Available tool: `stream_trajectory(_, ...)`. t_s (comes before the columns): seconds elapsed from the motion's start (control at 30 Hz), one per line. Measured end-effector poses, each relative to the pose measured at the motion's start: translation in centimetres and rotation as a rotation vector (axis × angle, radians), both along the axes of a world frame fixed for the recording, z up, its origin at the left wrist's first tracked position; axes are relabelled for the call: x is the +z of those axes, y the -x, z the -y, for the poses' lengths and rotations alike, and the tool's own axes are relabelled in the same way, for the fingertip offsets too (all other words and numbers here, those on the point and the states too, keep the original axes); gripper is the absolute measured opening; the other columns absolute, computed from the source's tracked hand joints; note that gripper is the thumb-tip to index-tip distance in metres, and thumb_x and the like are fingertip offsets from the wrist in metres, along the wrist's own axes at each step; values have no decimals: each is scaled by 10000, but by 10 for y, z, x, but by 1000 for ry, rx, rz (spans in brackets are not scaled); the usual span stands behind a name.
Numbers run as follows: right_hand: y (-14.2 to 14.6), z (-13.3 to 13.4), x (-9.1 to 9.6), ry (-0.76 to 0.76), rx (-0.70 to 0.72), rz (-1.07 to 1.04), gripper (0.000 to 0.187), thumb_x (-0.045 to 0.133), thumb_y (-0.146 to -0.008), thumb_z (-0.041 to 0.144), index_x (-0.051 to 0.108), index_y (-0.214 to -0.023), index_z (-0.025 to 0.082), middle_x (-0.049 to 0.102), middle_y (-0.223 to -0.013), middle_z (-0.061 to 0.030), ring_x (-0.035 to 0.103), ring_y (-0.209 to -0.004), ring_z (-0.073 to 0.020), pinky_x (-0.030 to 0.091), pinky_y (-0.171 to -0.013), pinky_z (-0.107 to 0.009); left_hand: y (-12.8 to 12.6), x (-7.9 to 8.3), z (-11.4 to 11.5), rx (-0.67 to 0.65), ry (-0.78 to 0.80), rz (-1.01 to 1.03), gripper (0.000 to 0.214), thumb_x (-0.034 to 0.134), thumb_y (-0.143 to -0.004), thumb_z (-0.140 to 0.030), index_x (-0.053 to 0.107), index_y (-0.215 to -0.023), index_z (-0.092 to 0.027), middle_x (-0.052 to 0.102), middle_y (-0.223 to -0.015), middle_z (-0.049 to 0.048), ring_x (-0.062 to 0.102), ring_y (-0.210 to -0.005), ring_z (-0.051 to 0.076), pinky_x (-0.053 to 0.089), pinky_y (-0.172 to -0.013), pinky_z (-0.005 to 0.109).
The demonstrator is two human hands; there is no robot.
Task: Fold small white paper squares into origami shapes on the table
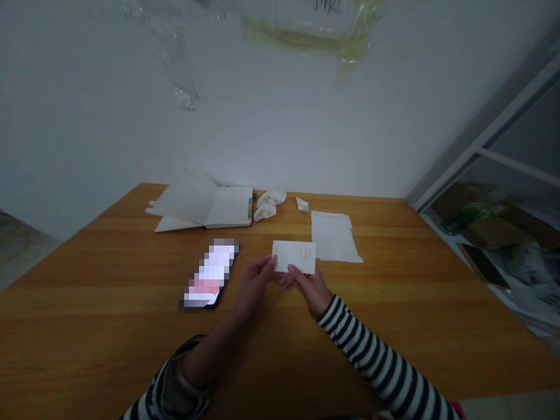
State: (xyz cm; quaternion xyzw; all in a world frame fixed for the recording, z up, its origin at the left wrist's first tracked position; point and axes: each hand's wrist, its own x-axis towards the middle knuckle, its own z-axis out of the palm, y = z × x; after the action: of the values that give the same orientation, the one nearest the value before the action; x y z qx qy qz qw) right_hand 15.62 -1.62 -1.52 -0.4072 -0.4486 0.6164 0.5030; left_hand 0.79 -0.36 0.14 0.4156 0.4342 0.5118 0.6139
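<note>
Both of my hands hold a small folded sheet of lined paper with a faint pink mark on it, just above the wooden table. My left hand pinches its lower left edge. My right hand grips its lower edge from below, thumb on top. My sleeves are black and white striped.
A phone with a lit screen lies left of my hands. Further back lie an open notebook with coloured tabs, two crumpled paper bits, a small scrap and a flat white sheet. A window frame is at the right.
</note>
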Motion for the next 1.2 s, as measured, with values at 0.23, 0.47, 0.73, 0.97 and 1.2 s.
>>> stream_trajectory(0.23,-6,-2,-4,-30,-112,70,457,666,-802,601,734,-717,157,745,-683,-87,663,-559,-169,532,-548,-289,5,4,-3,-4,-24,-55,401,740,-740,-523,753,-880,-147,770,-854,84,706,-821,235,535,-770,313)
stream_trajectory(0.47,-7,-3,-2,1,-92,26,461,669,-809,586,738,-725,138,745,-668,-97,654,-532,-157,505,-523,-265,7,1,-3,2,-22,-53,382,727,-764,-507,747,-898,-150,775,-903,85,714,-852,237,541,-783,314)
stream_trajectory(0.73,-12,-6,-4,-38,-115,54,472,642,-831,591,714,-675,151,730,-620,-76,643,-506,-144,484,-512,-251,13,-4,-9,42,-12,-13,415,744,-757,-505,743,-945,-134,779,-888,94,722,-803,237,545,-793,335)
stream_trajectory(0.97,-10,-7,-3,-8,-117,38,492,648,-816,608,712,-689,137,735,-632,-85,649,-508,-142,490,-511,-246,10,1,-6,49,-8,-36,461,729,-761,-530,738,-992,-131,775,-815,81,724,-804,255,542,-777,344)
stream_trajectory(1.2,-10,-7,-4,22,-16,29,514,665,-785,632,708,-714,125,744,-653,-96,650,-490,-144,494,-481,-240,10,4,-4,90,-52,-178,448,751,-723,-532,751,-901,-121,776,-890,89,703,-844,261,517,-749,311)
